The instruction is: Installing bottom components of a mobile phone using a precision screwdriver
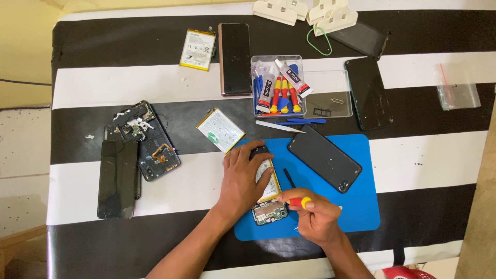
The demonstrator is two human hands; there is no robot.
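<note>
Pinching a small screwdriver [298, 201] with a red and yellow handle, my right hand [316, 219] has its fingers pressed together around it, with the thin dark shaft pointing up and away from me. My left hand [243, 178] lies flat with spread fingers on an opened phone [268, 199] and holds it down; it does not grip it. The phone lies on a blue mat [361, 206], near the mat's left edge. Its back is off, so I can see the pale battery and the green board at the end nearest me.

I think the opening part is done, and the inside parts are still in, so there is more to take out or fix.

Just beside my hands on the mat lies a dark back cover [324, 158]. Above the mat sit a white pry stick [279, 126] and a clear box [279, 85] with glue tubes and small tools. A loose battery [220, 130] lies near my left hand, and another battery [197, 49] is far up the surface. On the left are a taken-apart phone [147, 139] and a dark screen [118, 178]. More dark phones lie at the top and right. The surface has a black and white striped cloth [423, 155].
</note>
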